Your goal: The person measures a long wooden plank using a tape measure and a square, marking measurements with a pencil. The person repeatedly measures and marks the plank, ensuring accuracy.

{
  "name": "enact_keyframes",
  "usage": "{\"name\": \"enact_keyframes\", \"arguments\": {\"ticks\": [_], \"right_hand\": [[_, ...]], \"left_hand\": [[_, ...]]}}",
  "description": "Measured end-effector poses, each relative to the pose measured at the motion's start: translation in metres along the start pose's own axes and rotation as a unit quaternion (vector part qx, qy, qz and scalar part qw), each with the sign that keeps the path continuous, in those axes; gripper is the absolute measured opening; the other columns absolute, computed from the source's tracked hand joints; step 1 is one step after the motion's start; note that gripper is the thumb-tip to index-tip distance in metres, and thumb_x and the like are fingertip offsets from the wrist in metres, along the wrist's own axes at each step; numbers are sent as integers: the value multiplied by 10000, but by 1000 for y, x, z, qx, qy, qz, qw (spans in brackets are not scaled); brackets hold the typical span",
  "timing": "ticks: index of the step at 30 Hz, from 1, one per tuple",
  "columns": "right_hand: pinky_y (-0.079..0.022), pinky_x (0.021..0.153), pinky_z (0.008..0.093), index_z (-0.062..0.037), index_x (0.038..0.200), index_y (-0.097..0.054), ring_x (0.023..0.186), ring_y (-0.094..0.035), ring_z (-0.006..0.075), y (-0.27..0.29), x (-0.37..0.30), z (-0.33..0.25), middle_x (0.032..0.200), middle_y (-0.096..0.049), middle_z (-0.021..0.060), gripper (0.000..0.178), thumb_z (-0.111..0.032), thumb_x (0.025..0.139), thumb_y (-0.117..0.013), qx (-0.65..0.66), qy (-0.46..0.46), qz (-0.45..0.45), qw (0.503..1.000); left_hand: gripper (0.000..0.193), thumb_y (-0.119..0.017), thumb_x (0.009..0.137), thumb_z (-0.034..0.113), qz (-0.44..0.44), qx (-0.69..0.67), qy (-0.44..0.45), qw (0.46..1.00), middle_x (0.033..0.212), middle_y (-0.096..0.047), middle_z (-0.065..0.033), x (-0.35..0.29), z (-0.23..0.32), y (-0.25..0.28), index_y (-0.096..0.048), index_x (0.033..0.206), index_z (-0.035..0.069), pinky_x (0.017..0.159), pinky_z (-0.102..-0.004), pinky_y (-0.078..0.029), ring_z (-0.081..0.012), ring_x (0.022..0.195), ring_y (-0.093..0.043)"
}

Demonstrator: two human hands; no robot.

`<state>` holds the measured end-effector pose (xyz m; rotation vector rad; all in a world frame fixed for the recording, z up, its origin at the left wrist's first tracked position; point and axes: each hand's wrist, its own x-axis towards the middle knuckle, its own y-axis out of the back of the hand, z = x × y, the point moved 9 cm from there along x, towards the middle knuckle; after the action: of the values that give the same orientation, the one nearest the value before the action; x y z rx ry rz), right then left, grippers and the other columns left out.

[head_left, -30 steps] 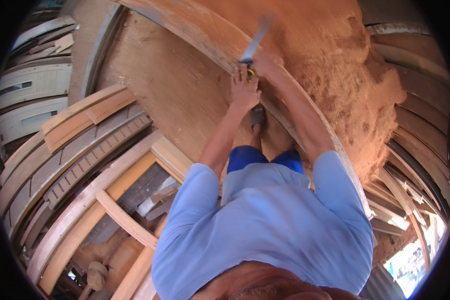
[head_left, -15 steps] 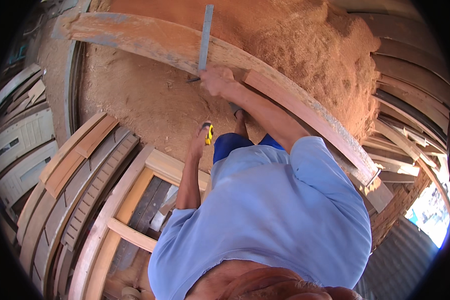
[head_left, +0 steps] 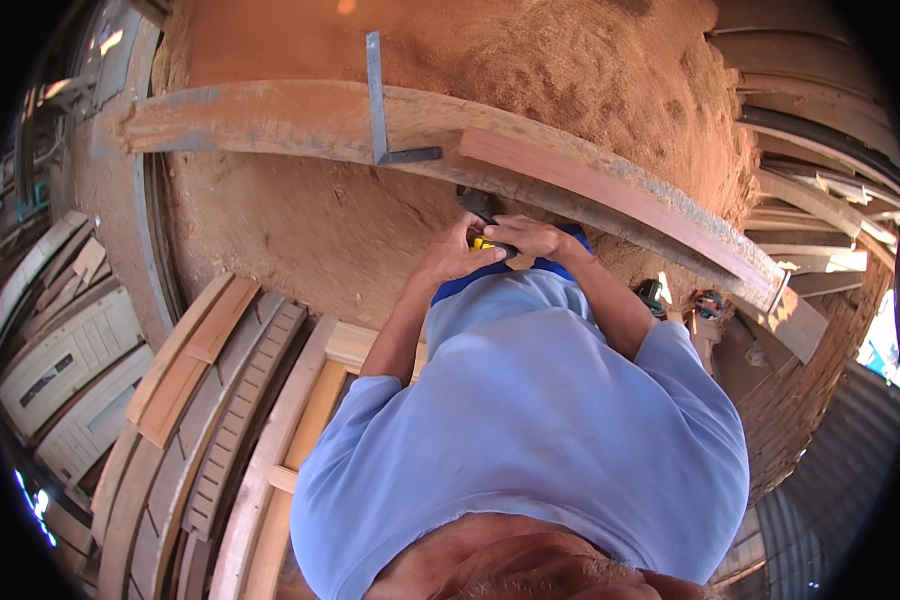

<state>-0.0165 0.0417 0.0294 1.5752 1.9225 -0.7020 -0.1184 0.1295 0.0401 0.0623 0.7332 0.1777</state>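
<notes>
The grip of the left hand (head_left: 453, 256) is closed around a yellow and black tape measure (head_left: 484, 243), just above the middle of the frame, in front of the person's waist. The right hand (head_left: 530, 237) meets it from the other side, fingers curled against the case; whether that grip is fully closed cannot be told. No drawn-out blade can be made out between them.

Beyond the hands, a long, weathered wooden worktop (head_left: 250, 115) bows across the upper frame. A reddish board (head_left: 610, 195) lies along its right half. Just left of the board's end rests an L-shaped metal square (head_left: 376, 100), its long arm pointing to the top of the frame; neither hand touches it.

As for progress, the board is laid on the worktop and the square is set down. The work seems to be at an early, measuring stage. No pencil line or fresh cut can be made out on the board, so marking and cutting, if any, appear not yet done.
</notes>
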Motion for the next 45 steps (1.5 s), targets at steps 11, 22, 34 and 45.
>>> {"name": "enact_keyframes", "arguments": {"ticks": [11,22,34,45], "right_hand": [[-485,1033,510,53,1373,-513,1218,-631,427,24,-66,36,1286,-644,300,857,-651,912,-674,-59,24,98,993],[-478,1121,456,-60,1430,-570,1311,-606,376,93,-148,37,1421,-629,193,643,-489,952,-585,-274,-29,285,918],[-524,925,530,-85,1152,-752,1077,-690,414,216,-241,146,1113,-729,202,525,-554,924,-689,-255,-233,505,791],[-509,959,527,-90,1165,-747,1124,-669,416,202,-222,151,1157,-715,207,532,-560,924,-680,-235,-274,501,786]], "left_hand": [[335,-763,963,259,6,-120,78,990,965,-656,-88,18,37,-53,-622,1135,7,750,-291,-541,-143,903,-633],[205,-722,948,148,33,-308,-36,950,957,-663,-82,32,73,-70,-526,905,106,796,-290,-562,-149,844,-641],[176,-697,966,14,178,-360,-101,910,970,-683,-96,113,24,165,-618,1113,68,745,-366,-610,-219,782,-692],[215,-724,951,257,89,372,-158,910,1181,-714,-145,136,103,129,-760,1118,127,1102,-503,-417,-383,1211,-595]]}}
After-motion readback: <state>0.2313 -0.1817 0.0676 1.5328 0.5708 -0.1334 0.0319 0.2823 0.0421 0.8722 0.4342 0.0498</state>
